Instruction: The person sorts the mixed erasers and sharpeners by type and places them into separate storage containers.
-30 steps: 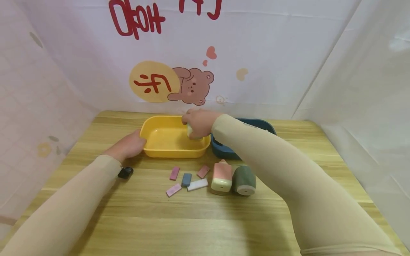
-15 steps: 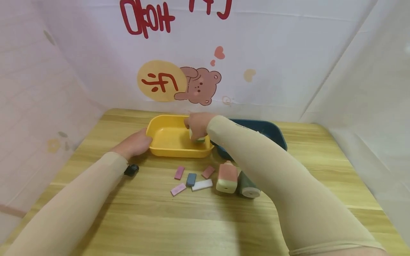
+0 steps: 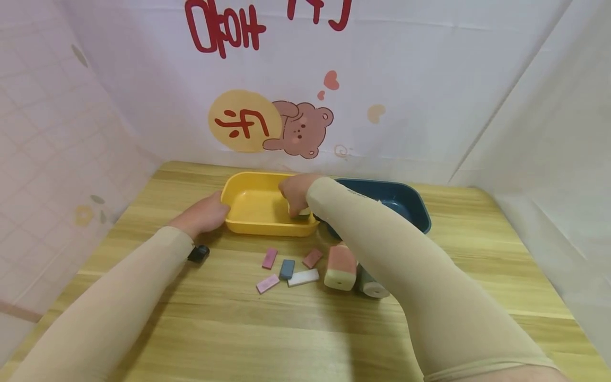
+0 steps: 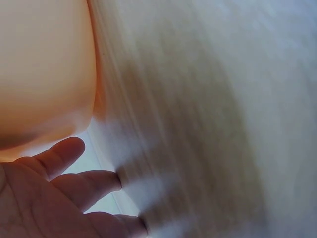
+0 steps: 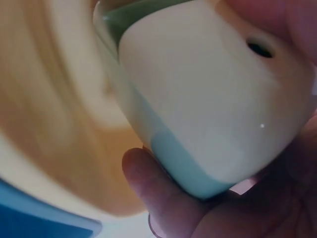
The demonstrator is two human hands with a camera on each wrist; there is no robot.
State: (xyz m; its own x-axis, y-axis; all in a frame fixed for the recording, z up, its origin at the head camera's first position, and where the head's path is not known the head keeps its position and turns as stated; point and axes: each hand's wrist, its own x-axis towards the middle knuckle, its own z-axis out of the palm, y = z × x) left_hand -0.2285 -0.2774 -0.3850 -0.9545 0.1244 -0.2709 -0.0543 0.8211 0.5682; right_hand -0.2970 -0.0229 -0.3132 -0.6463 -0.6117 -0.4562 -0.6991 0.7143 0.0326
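The right grip point(image 3: 297, 191) is clamped round a pale container point(image 5: 198, 94) at the right end of the yellow tray point(image 3: 267, 229).

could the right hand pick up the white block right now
Probably not without letting go first: the right hand grips a green-and-white thing at the yellow tray's right end. The white block itself looks easy to get at, with nothing lying over it.
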